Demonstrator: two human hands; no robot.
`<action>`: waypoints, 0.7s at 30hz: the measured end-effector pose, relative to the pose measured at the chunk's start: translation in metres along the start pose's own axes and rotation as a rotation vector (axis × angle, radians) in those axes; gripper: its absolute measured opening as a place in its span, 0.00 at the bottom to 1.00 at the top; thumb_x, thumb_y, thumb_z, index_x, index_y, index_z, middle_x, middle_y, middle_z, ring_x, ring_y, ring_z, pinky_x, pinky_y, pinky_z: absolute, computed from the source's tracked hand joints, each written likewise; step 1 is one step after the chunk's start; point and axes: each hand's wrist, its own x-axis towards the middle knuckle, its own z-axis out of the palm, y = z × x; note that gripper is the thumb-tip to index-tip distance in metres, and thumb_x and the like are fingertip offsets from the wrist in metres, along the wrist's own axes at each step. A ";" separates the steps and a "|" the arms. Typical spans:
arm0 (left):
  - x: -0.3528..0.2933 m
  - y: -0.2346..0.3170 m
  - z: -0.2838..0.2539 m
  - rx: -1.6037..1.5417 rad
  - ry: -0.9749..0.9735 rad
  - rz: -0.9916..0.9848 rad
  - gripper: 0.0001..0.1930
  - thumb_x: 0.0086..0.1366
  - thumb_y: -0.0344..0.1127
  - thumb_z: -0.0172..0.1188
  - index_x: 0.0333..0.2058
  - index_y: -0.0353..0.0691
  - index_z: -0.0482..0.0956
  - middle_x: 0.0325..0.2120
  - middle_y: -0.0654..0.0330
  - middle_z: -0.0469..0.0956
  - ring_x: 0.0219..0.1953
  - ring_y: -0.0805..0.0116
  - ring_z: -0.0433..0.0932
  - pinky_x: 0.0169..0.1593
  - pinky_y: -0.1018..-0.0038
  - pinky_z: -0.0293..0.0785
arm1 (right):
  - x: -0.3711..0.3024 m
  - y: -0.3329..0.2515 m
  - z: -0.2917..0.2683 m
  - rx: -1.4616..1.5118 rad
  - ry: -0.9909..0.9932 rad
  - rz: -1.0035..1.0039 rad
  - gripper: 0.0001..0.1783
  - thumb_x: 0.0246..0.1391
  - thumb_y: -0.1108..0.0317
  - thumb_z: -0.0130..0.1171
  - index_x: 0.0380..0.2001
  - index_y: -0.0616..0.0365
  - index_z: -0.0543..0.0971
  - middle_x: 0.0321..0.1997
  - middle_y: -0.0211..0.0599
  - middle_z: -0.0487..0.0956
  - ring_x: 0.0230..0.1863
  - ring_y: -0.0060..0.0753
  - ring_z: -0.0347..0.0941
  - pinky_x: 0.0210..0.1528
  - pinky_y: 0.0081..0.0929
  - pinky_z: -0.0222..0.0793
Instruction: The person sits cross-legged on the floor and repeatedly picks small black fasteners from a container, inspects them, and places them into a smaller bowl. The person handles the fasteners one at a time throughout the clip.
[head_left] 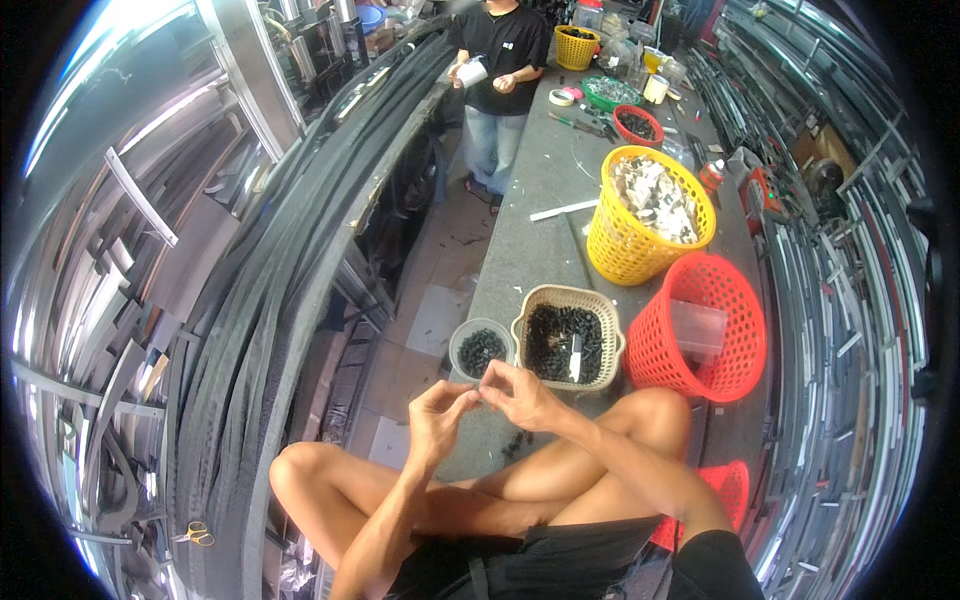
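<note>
Here both hands meet fingertip to fingertip, left hand (437, 408) and right hand (518, 393) each in a narrow pinching grip on a tiny part (478, 393), above the tabletop (530, 215) edge, just short of the round tub (480, 348) and beige basket (567, 335); bare tabletop lies beyond.

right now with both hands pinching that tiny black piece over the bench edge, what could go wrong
The left hand and right hand meet fingertip to fingertip near the grey bench edge, so the small part could slip and fall to the floor. The small round tub of black pieces sits right at that edge; a knock from a wrist might tip it off. Loose black bits by the knee could scatter too.
</note>
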 end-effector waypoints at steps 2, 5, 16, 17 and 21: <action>0.001 0.003 -0.003 0.076 0.019 0.035 0.07 0.68 0.27 0.71 0.42 0.30 0.86 0.36 0.54 0.88 0.37 0.70 0.85 0.45 0.73 0.83 | -0.001 -0.006 0.003 -0.008 0.017 -0.036 0.08 0.70 0.68 0.60 0.39 0.62 0.76 0.32 0.36 0.81 0.33 0.27 0.79 0.37 0.27 0.74; -0.001 0.000 0.007 0.045 0.010 -0.022 0.08 0.68 0.27 0.71 0.41 0.29 0.86 0.35 0.54 0.88 0.36 0.71 0.85 0.45 0.74 0.83 | -0.014 -0.008 0.006 -0.055 0.112 -0.070 0.08 0.72 0.68 0.57 0.40 0.62 0.74 0.31 0.36 0.80 0.32 0.28 0.79 0.36 0.28 0.74; -0.002 0.016 0.002 0.116 0.043 -0.070 0.09 0.68 0.29 0.71 0.41 0.28 0.86 0.33 0.55 0.88 0.34 0.72 0.84 0.41 0.74 0.82 | -0.010 0.000 0.027 0.070 0.146 0.013 0.10 0.76 0.64 0.51 0.43 0.61 0.72 0.32 0.36 0.81 0.31 0.24 0.78 0.35 0.27 0.75; -0.003 0.016 0.002 0.118 0.044 -0.074 0.09 0.68 0.29 0.71 0.41 0.28 0.86 0.33 0.55 0.88 0.34 0.72 0.84 0.41 0.74 0.82 | -0.010 0.000 0.027 0.096 0.137 0.032 0.10 0.76 0.64 0.51 0.43 0.61 0.72 0.33 0.36 0.81 0.31 0.24 0.78 0.35 0.27 0.75; -0.001 0.015 0.001 0.132 0.047 -0.076 0.09 0.68 0.29 0.71 0.41 0.27 0.86 0.33 0.55 0.87 0.34 0.72 0.83 0.41 0.73 0.81 | -0.010 0.001 0.028 0.092 0.144 0.001 0.09 0.74 0.67 0.55 0.42 0.62 0.72 0.33 0.37 0.82 0.31 0.25 0.78 0.35 0.27 0.76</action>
